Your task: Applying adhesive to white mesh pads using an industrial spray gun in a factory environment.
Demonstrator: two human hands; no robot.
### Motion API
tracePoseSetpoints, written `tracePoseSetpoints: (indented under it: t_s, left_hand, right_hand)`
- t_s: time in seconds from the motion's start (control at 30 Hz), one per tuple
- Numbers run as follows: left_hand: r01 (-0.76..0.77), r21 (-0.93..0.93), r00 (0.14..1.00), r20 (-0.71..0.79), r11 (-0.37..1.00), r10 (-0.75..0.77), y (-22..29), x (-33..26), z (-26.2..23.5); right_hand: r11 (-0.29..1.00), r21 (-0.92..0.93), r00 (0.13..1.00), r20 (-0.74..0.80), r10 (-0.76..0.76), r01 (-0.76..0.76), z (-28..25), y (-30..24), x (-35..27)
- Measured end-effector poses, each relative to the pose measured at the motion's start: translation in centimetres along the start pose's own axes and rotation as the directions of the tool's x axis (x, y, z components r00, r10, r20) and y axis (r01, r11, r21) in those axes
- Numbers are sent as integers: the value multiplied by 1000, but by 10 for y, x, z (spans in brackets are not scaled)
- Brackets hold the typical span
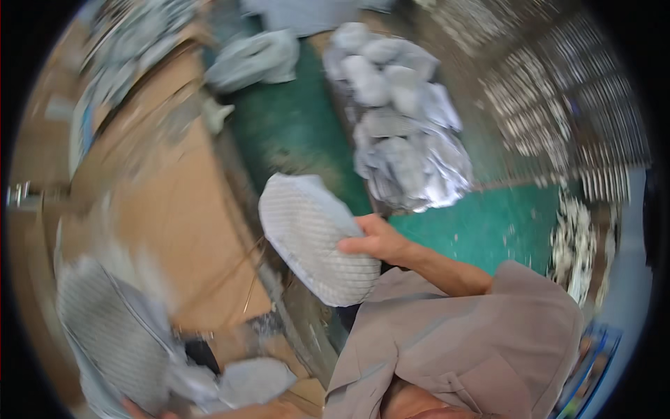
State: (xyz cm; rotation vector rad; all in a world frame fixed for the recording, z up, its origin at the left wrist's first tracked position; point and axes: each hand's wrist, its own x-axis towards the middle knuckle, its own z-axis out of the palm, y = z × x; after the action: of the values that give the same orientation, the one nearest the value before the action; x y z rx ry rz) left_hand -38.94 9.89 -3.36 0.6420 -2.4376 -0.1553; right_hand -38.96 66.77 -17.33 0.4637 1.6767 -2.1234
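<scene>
Left hand (132, 409), mostly cut off, met a grey ribbed pad (115, 342) by the near left corner of the cardboard (188, 237), grip unclear; right hand (380, 241) pinched a white ribbed pad (310, 234) off its right edge. Beyond, pale pieces (401, 133) lay heaped, finished or waiting, I couldn't tell.

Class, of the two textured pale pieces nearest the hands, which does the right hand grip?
The centre piece, its right side gripped by the right hand; the lower-left piece is near the left hand instead.
</scene>
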Motion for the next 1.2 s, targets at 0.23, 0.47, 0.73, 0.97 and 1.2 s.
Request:
tracePoseSetpoints:
  t_s: [0.23,0.47,0.73,0.97,1.2]
  left_hand:
    - [604,-678,793,563,419,-234,239,-135,126]
    - [804,-588,534,779,87,329,498,-272,186]
    - [760,-416,274,902,500,334,670,-495,240]
    - [271,-242,-239,921,932,309,671,-694,341]
    - [368,-92,-421,871,925,254,609,-674,346]
  right_hand:
    - [1000,6,985,-173,-28,30,-184,3,-21]
    - [974,111,881,-455,-127,198,-362,6,-64]
    - [987,71,598,-801,-31,145,-604,110,-137]
    - [939,-41,144,-990,9,-342,-715,255,-75]
    - [936,103,428,-868,250,-337,-659,318,-3]
